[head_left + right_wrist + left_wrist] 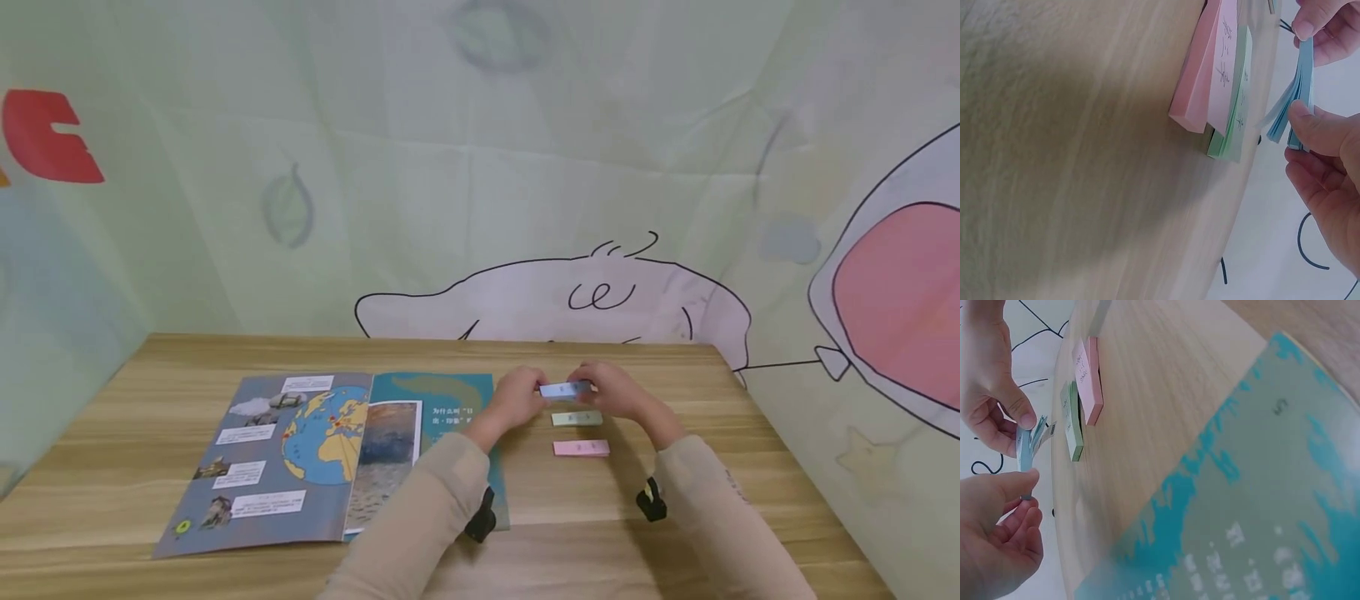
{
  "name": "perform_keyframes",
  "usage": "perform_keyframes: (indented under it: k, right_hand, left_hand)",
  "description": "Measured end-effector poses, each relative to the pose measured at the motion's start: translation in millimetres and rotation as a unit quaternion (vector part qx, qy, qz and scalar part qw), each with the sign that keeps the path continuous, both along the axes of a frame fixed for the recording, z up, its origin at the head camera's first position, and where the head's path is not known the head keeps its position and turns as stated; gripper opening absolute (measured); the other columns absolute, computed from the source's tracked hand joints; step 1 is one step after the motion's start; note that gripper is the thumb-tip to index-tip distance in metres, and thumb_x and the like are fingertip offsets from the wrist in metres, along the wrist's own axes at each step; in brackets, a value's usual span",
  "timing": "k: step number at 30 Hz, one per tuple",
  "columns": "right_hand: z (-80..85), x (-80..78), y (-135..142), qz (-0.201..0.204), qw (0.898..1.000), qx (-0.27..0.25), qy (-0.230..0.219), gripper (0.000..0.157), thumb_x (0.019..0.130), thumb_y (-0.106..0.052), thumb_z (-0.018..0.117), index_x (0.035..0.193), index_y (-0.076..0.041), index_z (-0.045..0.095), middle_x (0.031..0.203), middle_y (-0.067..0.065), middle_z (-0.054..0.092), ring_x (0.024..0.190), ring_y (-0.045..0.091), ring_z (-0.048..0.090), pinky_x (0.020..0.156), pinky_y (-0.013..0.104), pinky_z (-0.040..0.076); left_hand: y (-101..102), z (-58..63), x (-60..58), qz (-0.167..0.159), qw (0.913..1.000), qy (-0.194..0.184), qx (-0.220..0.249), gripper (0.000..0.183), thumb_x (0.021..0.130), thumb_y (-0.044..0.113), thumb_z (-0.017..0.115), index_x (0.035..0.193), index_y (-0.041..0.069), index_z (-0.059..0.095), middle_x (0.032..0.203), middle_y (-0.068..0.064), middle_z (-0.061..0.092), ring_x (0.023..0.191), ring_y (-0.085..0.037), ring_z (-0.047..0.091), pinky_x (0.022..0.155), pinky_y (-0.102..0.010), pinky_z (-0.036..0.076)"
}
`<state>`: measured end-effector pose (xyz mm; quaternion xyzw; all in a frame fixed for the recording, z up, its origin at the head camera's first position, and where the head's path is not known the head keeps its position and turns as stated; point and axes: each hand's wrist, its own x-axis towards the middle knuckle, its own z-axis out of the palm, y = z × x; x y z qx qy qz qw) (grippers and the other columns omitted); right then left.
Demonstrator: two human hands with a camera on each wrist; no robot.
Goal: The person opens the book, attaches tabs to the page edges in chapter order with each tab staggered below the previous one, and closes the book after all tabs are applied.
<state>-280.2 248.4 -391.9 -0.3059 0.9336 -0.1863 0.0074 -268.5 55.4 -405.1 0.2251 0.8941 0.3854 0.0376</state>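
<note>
Both hands hold a blue sticky note pad (561, 391) above the table, beyond two other pads. My left hand (519, 395) pinches its left end between thumb and fingers. At the opposite end, my right hand (609, 389) grips the pad, and its sheets fan apart there in the right wrist view. A green sticky note pad (576, 418) lies just nearer, with a pink sticky note pad (581, 448) in front of that. Handwriting marks the top sheets of the pink and green pads, and the pink pad's top sheet lifts at one end.
An open picture book (315, 533) lies left of the pads, with a globe drawing across its left page. The wooden table (555, 558) ends at the back against a printed cloth (420, 208). My left forearm crosses the book's right page.
</note>
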Motion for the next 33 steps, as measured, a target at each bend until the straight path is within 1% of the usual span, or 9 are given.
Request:
perform_keyframes:
  k: [2,7,14,18,23,29,33]
  right_hand:
    - [0.9,0.7,0,0.005,1.0,-0.001,0.004,0.015,0.078,0.009,0.067,0.092,0.004,0.067,0.086,0.007,0.063,0.076,0.018,0.058,0.071,0.036,0.051]
    - [3.8,3.4,-3,0.016,1.0,0.002,0.015,0.016,0.077,0.009,0.067,0.092,0.004,0.068,0.085,0.006,0.063,0.075,0.017,0.057,0.07,0.035,0.05]
    - [10.0,8.3,-6,0.017,1.0,0.001,-0.001,0.017,0.078,0.008,0.067,0.094,0.003,0.068,0.087,0.005,0.062,0.077,0.016,0.057,0.072,0.037,0.051]
    - [13.7,11.1,-8,0.022,1.0,-0.004,0.0,0.017,0.079,0.008,0.067,0.095,0.003,0.068,0.087,0.004,0.062,0.077,0.015,0.057,0.071,0.036,0.051]
    - [16.3,13.7,-9,0.029,1.0,-0.007,0.0,0.017,0.079,0.007,0.067,0.095,0.003,0.068,0.087,0.003,0.062,0.077,0.014,0.056,0.071,0.034,0.051]
    - [19.2,17.8,-11,0.042,0.999,-0.005,0.012,0.017,0.079,0.005,0.068,0.096,0.002,0.068,0.087,0.002,0.061,0.077,0.012,0.055,0.069,0.031,0.05]
    - [21.1,20.8,-13,0.051,0.999,-0.004,0.018,0.017,0.08,0.004,0.069,0.096,0.001,0.068,0.088,0.002,0.061,0.077,0.012,0.055,0.07,0.033,0.051]
  left_hand:
    - [-1,1.2,1.4,0.001,1.0,-0.003,-0.002,0.009,0.087,0.005,0.064,0.095,0.004,0.066,0.091,-0.004,0.059,0.082,-0.016,0.05,0.078,-0.03,0.046]
    - [-4,3.6,4.2,0.0,0.9999,0.007,-0.008,0.01,0.086,0.005,0.065,0.096,0.003,0.066,0.092,-0.005,0.057,0.083,-0.017,0.049,0.079,-0.031,0.045]
    - [-10,6.4,6.2,-0.009,0.9992,0.034,-0.02,0.011,0.084,0.004,0.067,0.094,0.002,0.067,0.088,-0.006,0.057,0.081,-0.017,0.05,0.075,-0.03,0.044]
    - [-13,7.2,7.0,-0.017,0.9987,0.044,-0.022,0.011,0.084,0.005,0.067,0.095,0.003,0.067,0.089,-0.005,0.058,0.082,-0.016,0.05,0.075,-0.029,0.045]
    - [-17,10.3,10.8,-0.024,0.9983,0.051,-0.018,0.01,0.084,0.005,0.067,0.094,0.003,0.066,0.089,-0.005,0.058,0.081,-0.016,0.049,0.074,-0.028,0.044]
    - [-21,11.1,15.2,-0.027,0.9979,0.059,-0.008,0.008,0.083,0.005,0.068,0.09,0.002,0.066,0.083,-0.003,0.055,0.077,-0.016,0.047,0.068,-0.025,0.041]
    - [-24,10.5,16.6,-0.029,0.998,0.055,-0.004,0.009,0.083,0.005,0.068,0.091,0.002,0.066,0.084,-0.004,0.055,0.077,-0.016,0.047,0.068,-0.026,0.042]
